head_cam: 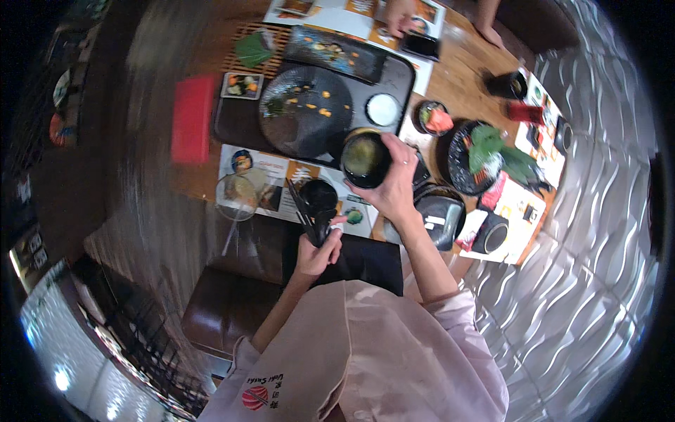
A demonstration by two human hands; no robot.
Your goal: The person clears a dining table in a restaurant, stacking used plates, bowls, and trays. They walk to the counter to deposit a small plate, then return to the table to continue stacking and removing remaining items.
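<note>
My left hand (319, 252) is closed around the handles of black utensils (318, 203), with a round, spoon-like end and thin dark sticks resembling chopsticks. My right hand (393, 187) grips a black bowl (364, 161) by its right side; greenish liquid shows inside. Beyond it, a dark tray (234, 124) bears a large round black plate (306, 126) with food scraps, a long rectangular plate (335, 53) with more scraps and a small white-filled dish (383, 109). Printed placemats (274, 203) lie beneath my hands.
A clear stemmed glass (236, 197) stands near the table's front left edge, below a red object (193, 118). At right are a garnished black bowl (472, 158), black dishes (440, 216) and cups (506, 85). Another person's hand (401, 18) reaches in at the top. A brown bench (232, 306) is lower left.
</note>
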